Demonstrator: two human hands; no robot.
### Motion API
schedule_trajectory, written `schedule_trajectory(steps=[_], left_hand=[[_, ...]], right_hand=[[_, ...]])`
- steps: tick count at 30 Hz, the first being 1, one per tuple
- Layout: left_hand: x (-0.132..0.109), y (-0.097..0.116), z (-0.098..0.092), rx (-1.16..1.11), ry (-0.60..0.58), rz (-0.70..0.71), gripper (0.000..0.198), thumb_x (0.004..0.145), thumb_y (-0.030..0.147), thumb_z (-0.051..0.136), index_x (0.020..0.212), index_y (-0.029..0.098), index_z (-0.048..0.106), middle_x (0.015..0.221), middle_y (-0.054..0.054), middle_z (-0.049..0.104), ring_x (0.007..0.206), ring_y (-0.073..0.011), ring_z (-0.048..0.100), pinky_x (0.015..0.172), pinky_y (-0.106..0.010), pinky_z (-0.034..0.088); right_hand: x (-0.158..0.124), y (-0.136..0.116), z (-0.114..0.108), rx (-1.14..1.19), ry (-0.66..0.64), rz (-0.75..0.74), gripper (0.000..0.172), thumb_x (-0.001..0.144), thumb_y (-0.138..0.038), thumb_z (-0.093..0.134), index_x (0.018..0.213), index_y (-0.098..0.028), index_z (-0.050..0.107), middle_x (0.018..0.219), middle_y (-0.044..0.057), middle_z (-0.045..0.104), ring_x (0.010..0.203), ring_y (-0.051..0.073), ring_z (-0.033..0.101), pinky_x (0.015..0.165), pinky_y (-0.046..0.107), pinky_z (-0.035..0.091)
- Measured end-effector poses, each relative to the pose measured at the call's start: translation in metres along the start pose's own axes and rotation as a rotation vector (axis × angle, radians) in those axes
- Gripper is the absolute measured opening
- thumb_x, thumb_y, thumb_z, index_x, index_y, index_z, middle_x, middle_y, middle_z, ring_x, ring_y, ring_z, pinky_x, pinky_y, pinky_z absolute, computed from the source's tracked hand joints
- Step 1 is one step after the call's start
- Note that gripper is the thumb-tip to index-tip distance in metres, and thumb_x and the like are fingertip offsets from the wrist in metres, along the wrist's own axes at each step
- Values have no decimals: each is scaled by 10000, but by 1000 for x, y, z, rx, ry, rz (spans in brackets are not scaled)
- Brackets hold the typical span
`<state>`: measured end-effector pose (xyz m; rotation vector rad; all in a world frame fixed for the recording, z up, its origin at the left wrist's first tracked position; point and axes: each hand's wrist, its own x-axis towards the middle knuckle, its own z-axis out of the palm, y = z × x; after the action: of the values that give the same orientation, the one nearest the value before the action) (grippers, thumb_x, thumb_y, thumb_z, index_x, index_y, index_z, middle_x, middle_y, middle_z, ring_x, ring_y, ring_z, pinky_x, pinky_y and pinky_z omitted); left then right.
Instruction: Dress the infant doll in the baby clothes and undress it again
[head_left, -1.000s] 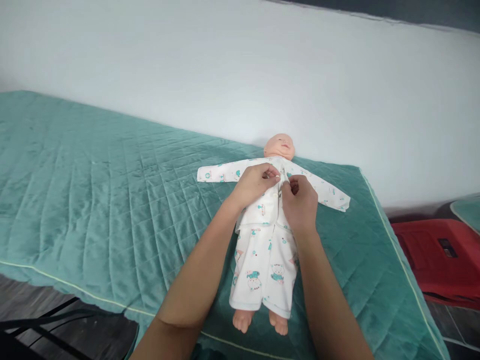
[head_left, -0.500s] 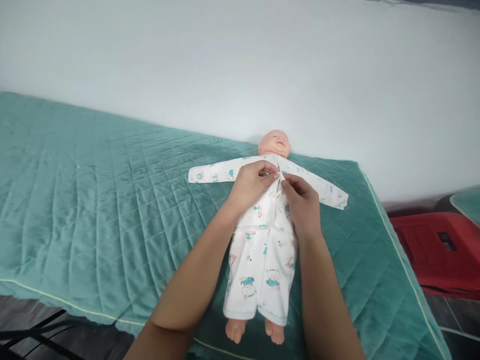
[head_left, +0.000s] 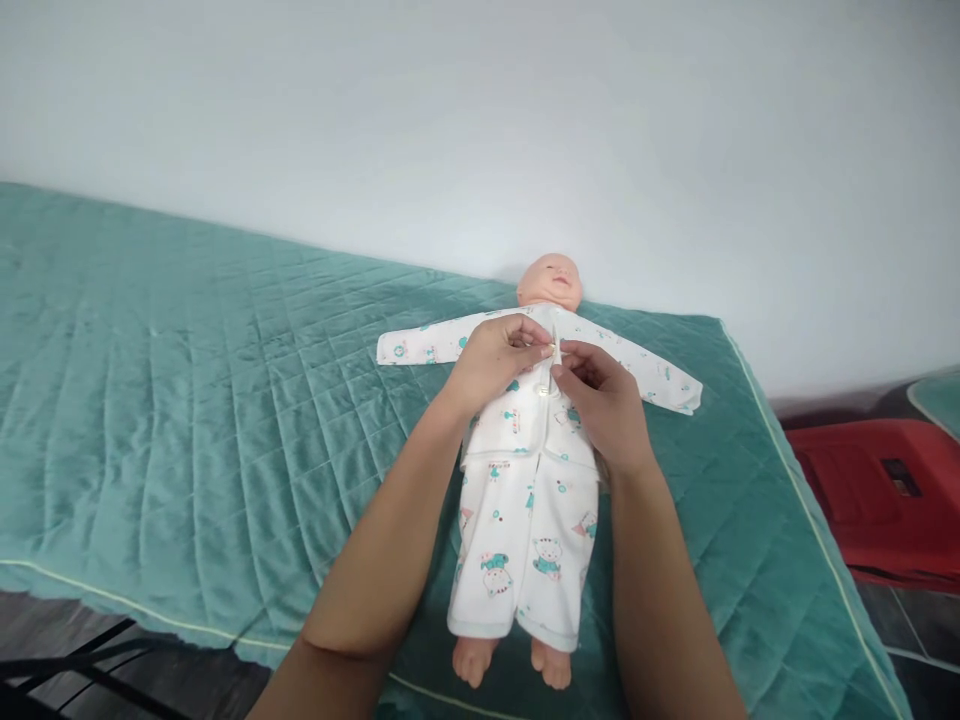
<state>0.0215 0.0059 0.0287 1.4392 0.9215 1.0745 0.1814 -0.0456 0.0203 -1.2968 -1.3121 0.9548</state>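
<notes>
A baby doll (head_left: 553, 278) lies on its back, dressed in a white printed jacket (head_left: 517, 425) and matching trousers (head_left: 525, 560). At the chest, my left hand (head_left: 499, 360) pinches one front edge of the jacket beside a small button. My right hand (head_left: 604, 395) pinches the opposite edge, its fingertips almost meeting those of the left. Another button (head_left: 544, 391) shows just below my fingers. The doll's sleeves stretch out to both sides, and its bare feet stick out of the trouser legs. My fingers partly hide the button between them.
A green quilted cover (head_left: 225, 430) lies under the doll and hangs over the near edge. Behind it rises a white wall (head_left: 450, 120). A red plastic chair (head_left: 885, 490) stands at the right, and black metal bars (head_left: 82, 670) show at the lower left.
My right hand's fingertips have shifted slightly left, closer to my left hand, at the jacket's front opening. Both hands keep their pinch on the fabric.
</notes>
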Motion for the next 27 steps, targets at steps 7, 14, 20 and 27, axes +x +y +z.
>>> schedule_trajectory(steps=[7,14,20,27], left_hand=[[0,-1,0,-48,-4,-12,132,755,247,739,819,187,641,718,18,619,583,-75,521,575,-224,423],[-3,4,0,-33,-47,-19,144,823,292,682,917,187,648,779,5,652,648,-95,586,632,-235,478],[-6,8,5,13,-31,-18,179,791,244,683,957,188,648,838,-2,679,732,-113,623,657,-227,479],[-6,7,5,-14,-22,-30,188,788,212,666,973,201,638,787,11,656,705,-111,618,651,-229,480]], right_hand=[[3,-6,3,-138,-16,-8,340,772,-284,734,1081,-236,602,800,-46,632,636,109,483,626,276,422],[3,-9,4,-238,-16,-29,337,783,-285,718,1095,-252,594,787,-45,639,644,125,525,632,285,429],[2,-12,6,-400,-27,-73,392,797,-270,694,1179,-256,609,813,-36,660,658,134,559,667,301,451],[1,-14,8,-428,-21,-75,396,806,-278,682,1194,-261,601,815,-32,675,653,139,569,652,300,449]])
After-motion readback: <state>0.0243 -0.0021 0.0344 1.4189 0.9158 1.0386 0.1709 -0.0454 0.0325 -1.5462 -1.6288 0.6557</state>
